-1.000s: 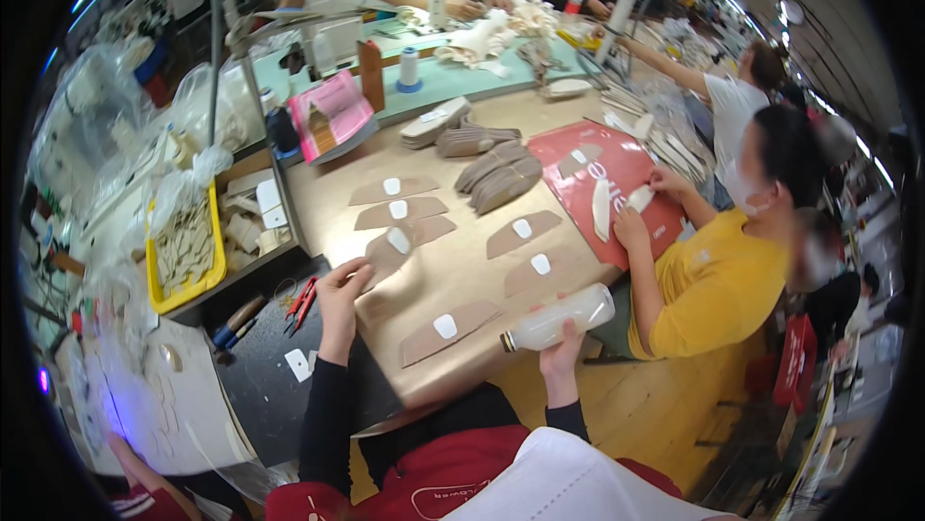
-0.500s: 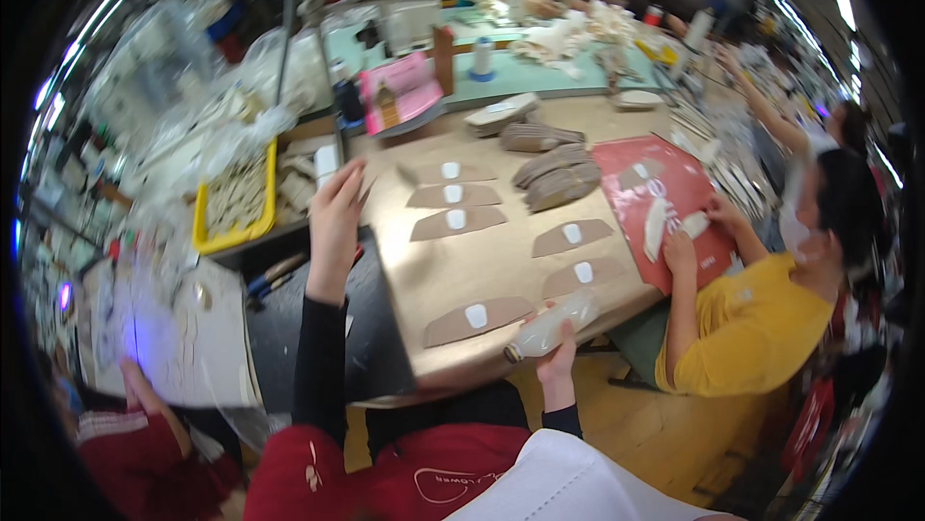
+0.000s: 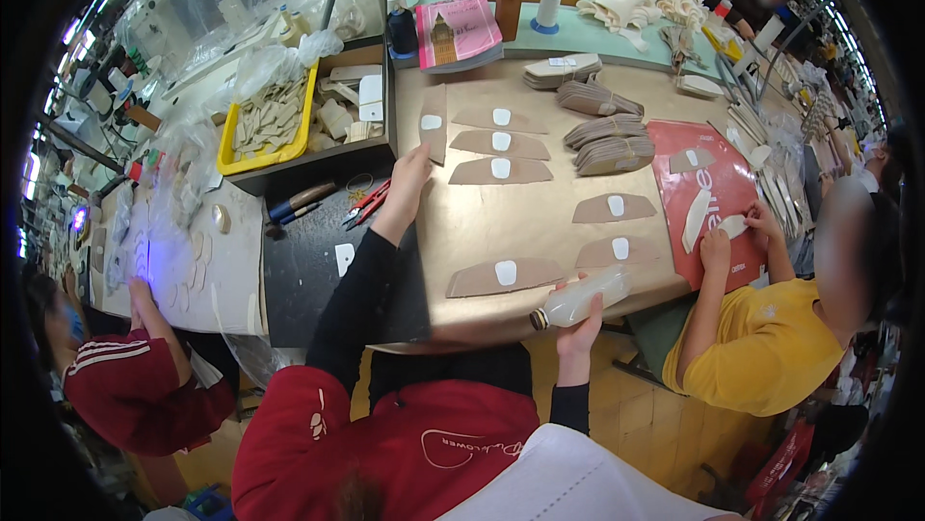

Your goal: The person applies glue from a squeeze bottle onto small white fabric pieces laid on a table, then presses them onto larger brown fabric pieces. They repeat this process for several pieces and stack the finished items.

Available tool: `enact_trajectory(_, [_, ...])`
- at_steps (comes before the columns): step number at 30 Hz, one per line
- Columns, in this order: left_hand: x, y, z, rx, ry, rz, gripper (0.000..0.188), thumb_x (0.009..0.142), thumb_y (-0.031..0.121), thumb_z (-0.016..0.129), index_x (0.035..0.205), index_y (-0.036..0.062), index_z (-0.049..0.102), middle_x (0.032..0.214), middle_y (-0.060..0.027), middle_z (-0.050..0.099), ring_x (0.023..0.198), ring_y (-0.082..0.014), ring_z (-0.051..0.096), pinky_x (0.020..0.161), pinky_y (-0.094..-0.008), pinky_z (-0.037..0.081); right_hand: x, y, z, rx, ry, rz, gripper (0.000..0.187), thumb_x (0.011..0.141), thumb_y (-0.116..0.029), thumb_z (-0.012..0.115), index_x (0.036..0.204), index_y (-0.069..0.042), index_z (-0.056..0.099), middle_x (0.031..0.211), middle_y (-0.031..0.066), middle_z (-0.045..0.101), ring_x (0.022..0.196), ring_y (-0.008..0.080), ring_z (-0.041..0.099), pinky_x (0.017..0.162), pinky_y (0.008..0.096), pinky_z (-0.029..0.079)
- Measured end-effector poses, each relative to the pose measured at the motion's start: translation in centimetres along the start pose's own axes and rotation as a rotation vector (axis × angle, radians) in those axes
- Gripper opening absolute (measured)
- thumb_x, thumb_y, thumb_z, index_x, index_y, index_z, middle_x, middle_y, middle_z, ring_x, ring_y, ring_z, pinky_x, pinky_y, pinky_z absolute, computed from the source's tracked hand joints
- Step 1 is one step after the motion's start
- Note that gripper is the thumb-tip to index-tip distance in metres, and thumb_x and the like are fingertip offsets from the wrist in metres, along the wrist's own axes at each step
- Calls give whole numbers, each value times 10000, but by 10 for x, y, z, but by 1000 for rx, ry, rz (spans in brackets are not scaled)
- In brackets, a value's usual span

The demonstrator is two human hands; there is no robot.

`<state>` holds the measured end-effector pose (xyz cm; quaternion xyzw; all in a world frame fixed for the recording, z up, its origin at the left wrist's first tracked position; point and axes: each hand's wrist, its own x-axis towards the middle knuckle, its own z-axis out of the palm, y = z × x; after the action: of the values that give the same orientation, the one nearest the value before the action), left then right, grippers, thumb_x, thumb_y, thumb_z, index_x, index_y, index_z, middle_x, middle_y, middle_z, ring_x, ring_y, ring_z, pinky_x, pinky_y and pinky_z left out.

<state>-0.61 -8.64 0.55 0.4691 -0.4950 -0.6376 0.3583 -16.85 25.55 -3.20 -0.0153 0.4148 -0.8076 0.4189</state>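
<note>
At the near edge of the brown tabletop (image 3: 540,222), the right hand (image 3: 578,326) wraps its grip around a clear plastic bottle (image 3: 581,298) lying on its side, cap toward nine o'clock. Just beyond it, at twelve o'clock, lies a tan leather piece (image 3: 504,275) with a white oval label. The left hand (image 3: 409,174) reaches far forward, fingers pinching the lower end of an upright tan leather strip (image 3: 433,123) that also carries a white label. More labelled pieces lie in rows to its three o'clock, beside stacked dark pieces (image 3: 607,141). A red sheet (image 3: 708,195) lies under a co-worker's hands at three o'clock; a pink book (image 3: 458,32) stands at twelve, a yellow tray (image 3: 306,121) at ten.
</note>
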Motion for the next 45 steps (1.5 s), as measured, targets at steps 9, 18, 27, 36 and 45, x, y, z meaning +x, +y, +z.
enact_trajectory(9, [-159,-22,25,869,-368,473,443,780,199,792,1173,38,667,1221,-149,591,1170,-357,533,1021,-419,451,-5,-2,4,-11,-7,-43,676,964,-529,560,1431,-65,408,1136,216,616,1053,340,623,937,447,512])
enact_trajectory(18, [-182,-23,35,785,-276,560,232,812,68,725,1035,40,666,1037,-114,676,978,-315,653,856,-397,514,-23,-29,18,-122,-36,-180,745,914,-575,610,1417,-69,392,1090,220,627,1018,331,627,917,443,517])
enact_trajectory(27, [-85,-2,39,510,-410,305,252,890,133,705,1108,12,663,1018,-152,723,980,-253,702,859,-343,531,-14,-57,60,-232,-87,-432,740,915,-451,663,1437,-10,379,1141,222,627,1058,349,635,947,459,514])
enact_trajectory(36, [-82,-24,24,623,-351,444,195,835,71,703,1013,-7,708,1064,-165,634,977,-337,653,883,-388,526,60,-27,140,-866,-57,-642,490,861,-136,788,1251,68,575,1099,135,696,1022,195,668,894,330,520])
enact_trajectory(45, [-82,-23,24,591,-352,456,159,830,13,667,978,-4,725,1041,-143,606,945,-325,642,859,-381,523,90,9,158,-1236,-165,-742,321,820,-160,830,997,71,693,910,145,754,808,185,717,714,315,547])
